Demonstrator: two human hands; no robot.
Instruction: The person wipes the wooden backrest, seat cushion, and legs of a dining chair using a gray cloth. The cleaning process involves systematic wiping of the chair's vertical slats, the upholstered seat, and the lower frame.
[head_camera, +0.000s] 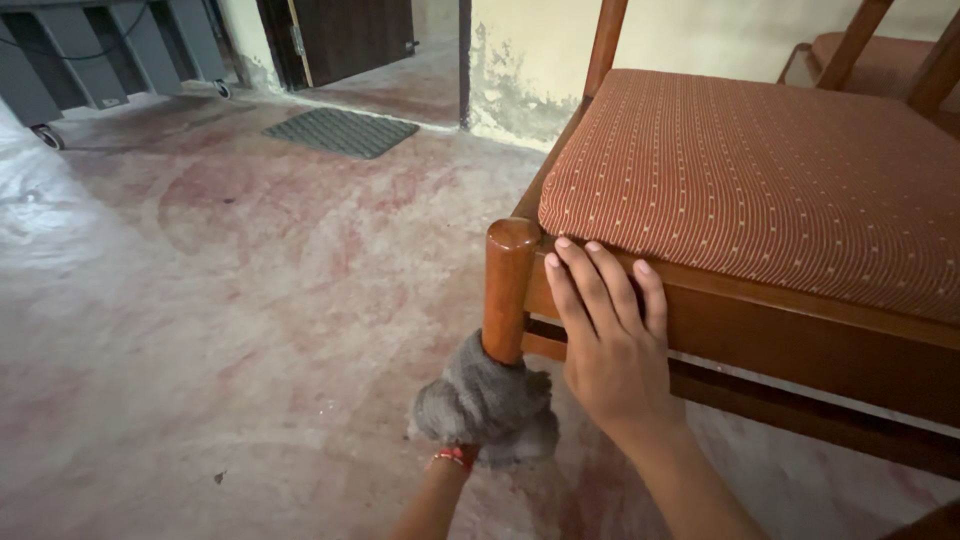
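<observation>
Our left hand grips a grey cloth around the chair leg, our right hand lies flat, fingers together, on the seat rail, a doormat at eleven o'clock across the stained red floor.

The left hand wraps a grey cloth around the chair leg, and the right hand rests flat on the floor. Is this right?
Not quite. In the head view the right hand rests on the chair frame, not the floor. The left hand does wrap the grey cloth around the chair leg.
</observation>
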